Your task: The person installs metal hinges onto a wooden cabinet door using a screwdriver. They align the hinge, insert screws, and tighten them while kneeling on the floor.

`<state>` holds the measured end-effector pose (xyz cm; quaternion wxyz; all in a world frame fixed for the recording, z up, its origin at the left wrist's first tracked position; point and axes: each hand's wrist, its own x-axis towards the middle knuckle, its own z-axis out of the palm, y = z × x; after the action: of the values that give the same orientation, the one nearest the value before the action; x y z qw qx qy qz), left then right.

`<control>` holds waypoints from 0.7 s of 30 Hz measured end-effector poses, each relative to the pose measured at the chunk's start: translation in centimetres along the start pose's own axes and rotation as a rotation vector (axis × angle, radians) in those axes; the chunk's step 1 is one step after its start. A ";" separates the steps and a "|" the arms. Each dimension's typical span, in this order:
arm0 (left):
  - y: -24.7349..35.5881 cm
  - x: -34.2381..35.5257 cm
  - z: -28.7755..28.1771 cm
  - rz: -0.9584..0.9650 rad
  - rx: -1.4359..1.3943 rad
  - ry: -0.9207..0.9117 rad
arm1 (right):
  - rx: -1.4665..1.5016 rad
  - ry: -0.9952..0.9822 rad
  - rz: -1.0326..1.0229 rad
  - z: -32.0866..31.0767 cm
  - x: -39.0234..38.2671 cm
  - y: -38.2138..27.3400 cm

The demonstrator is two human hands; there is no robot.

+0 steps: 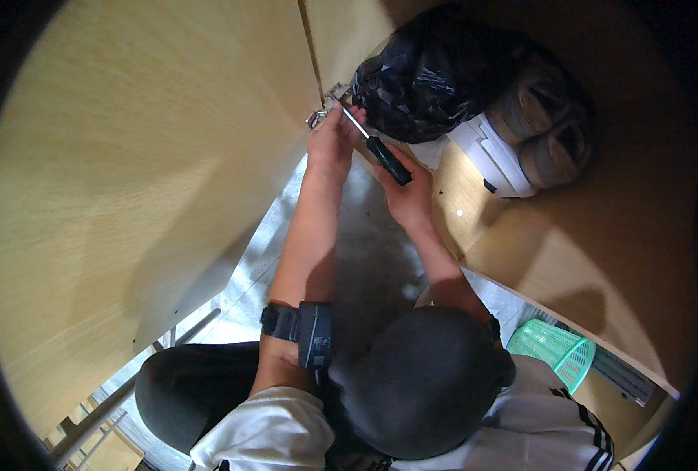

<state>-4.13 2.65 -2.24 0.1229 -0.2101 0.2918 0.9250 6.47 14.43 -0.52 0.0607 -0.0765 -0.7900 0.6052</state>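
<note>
- White short sleeve (263,428) on the near left
- White cloth (522,404) at near right, edged with black stripes (592,420)
- Dark, rounded trouser legs (200,392)
- Black oblong box (314,334) on a black strap (280,322), left forearm
- Small dark band (494,328), right arm
- Left hand (333,145) and right hand (412,196) bare
</note>
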 end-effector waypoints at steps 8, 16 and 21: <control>0.2 0.3 -0.1 0.019 -0.078 -0.008 | 1.289 -0.379 0.675 -3.3 1.3 -0.3; 0.1 0.8 0.3 0.007 -0.173 -0.003 | 0.326 -0.059 0.376 -0.7 0.0 -0.2; 0.3 1.0 0.1 -0.013 -0.215 -0.026 | 1.397 -0.440 0.815 -2.7 1.0 0.6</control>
<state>-5.13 2.57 -2.47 0.1096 -0.2121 0.1878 0.9528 6.03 17.32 -0.37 -0.2846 -0.1810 -0.1376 0.9313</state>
